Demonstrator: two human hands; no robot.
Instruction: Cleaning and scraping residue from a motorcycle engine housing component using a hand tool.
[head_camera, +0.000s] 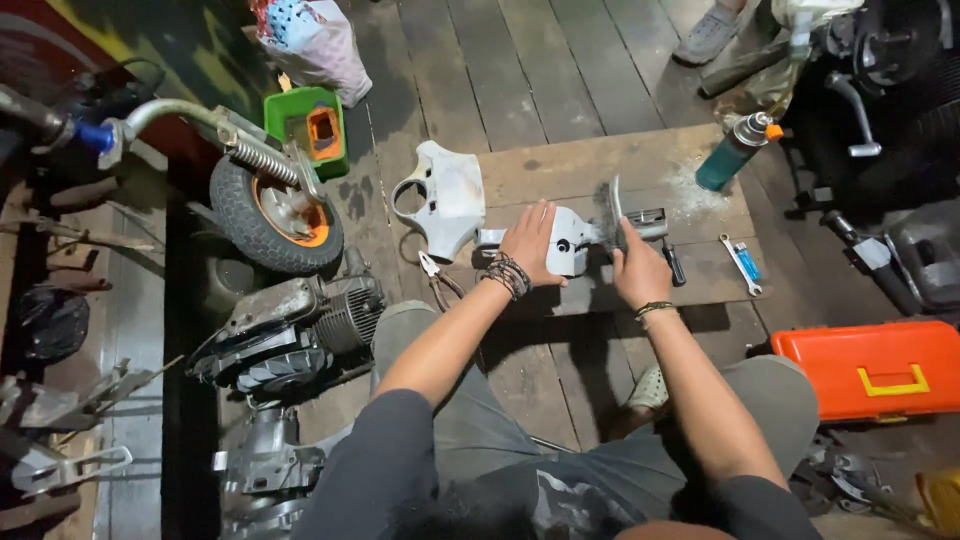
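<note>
My left hand (532, 243) presses flat on a pale grey metal scooter part (572, 240) lying on a wooden board (560, 170). My right hand (636, 268) grips the right end of that part, beside a thin curved metal piece (613, 205) standing upright. A black-handled tool (673, 262) lies just right of my right hand. Both wrists wear bracelets. A white headlight cover (448, 197) with a round hole rests left of my left hand, and pliers (438, 276) lie below it.
A small wheel with spring and fork (274, 205) and an engine (300, 330) sit at left. A green tray (307, 125), a teal spray can (733, 152), a wrench (737, 262), a blue lighter (748, 262) and an orange toolbox (872, 368) surround the board. Another person's shoe (708, 35) is at the top.
</note>
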